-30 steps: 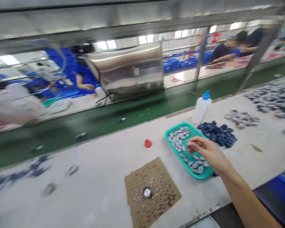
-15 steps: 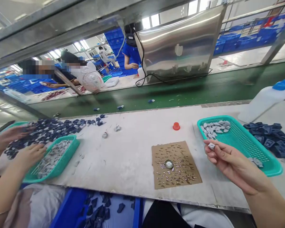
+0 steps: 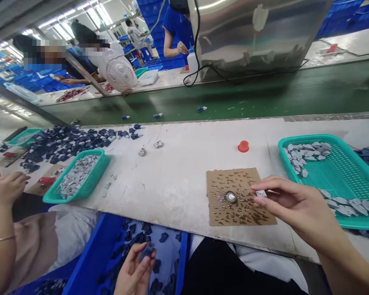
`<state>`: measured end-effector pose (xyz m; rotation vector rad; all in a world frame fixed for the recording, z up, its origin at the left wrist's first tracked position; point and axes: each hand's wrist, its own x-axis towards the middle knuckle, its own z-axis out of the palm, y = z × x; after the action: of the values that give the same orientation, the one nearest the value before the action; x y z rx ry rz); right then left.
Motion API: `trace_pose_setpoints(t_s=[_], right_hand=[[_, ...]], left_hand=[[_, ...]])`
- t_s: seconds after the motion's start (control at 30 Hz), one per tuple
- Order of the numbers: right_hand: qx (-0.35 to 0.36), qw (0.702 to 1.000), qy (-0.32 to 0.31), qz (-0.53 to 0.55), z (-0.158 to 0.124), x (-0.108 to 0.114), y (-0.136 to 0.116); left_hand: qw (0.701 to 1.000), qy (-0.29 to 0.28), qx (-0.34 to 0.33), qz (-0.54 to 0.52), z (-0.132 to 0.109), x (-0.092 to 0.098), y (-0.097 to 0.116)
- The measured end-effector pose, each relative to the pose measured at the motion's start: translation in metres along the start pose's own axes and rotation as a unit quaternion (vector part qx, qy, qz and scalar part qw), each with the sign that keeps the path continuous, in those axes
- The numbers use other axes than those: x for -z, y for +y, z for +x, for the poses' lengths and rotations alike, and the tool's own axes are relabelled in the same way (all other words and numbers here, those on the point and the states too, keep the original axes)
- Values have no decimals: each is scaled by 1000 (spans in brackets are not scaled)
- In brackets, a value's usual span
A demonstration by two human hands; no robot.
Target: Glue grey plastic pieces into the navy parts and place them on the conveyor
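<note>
My right hand [image 3: 292, 205] pinches a small light-grey plastic piece [image 3: 261, 193] between thumb and fingers, over the right edge of a brown cardboard square [image 3: 215, 217]. Glossy brown drops dot that card, and a small round metal cap [image 3: 231, 197] sits on it. My left hand [image 3: 137, 268] is closed on a small dark-blue plastic piece [image 3: 146, 250], above a blue bin [image 3: 92, 266] that holds more dark-blue pieces. To the right of the card stands a green basket [image 3: 341, 180] with light-grey pieces in two groups.
A red cap [image 3: 243, 146] lies behind the card. On the left, a co-worker's hand [image 3: 9, 186] is beside another green basket [image 3: 98, 180] of grey pieces, near a dark-blue pile [image 3: 64, 141]. A green conveyor belt [image 3: 249, 98] runs along the back, carrying several small pieces.
My left hand has come into view holding a dark-blue piece. My right hand has moved left from the basket to the card with the grey piece. The view has tilted down.
</note>
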<state>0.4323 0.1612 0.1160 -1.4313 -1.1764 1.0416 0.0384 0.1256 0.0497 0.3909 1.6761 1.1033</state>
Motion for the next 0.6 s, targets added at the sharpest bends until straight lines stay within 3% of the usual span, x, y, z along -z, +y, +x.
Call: trace_pose_setpoints(t_s=[0.1,0.2,0.27,0.37,0.43,0.6], right_hand=[[51,996,-15,-76,2,-1,1],[64,990,-6,-125,3,2,8],[93,980,-23,-176,5,5,14],[156,950,-81,-260,10,6,23],[192,934,-92,-287,14,2,30],[199,925,-129,-298,23,-17,50]], left_hand=[[981,-154,30,-110,-19,-46,20],[925,-301,99,-209,-26,-96,26],[881,-368,138,-263,-26,-127,24],[840,-409,159,-319,-29,-163,19],[841,-402,150,-329,-32,-176,15],[854,-384,117,-332,-37,-178,7]])
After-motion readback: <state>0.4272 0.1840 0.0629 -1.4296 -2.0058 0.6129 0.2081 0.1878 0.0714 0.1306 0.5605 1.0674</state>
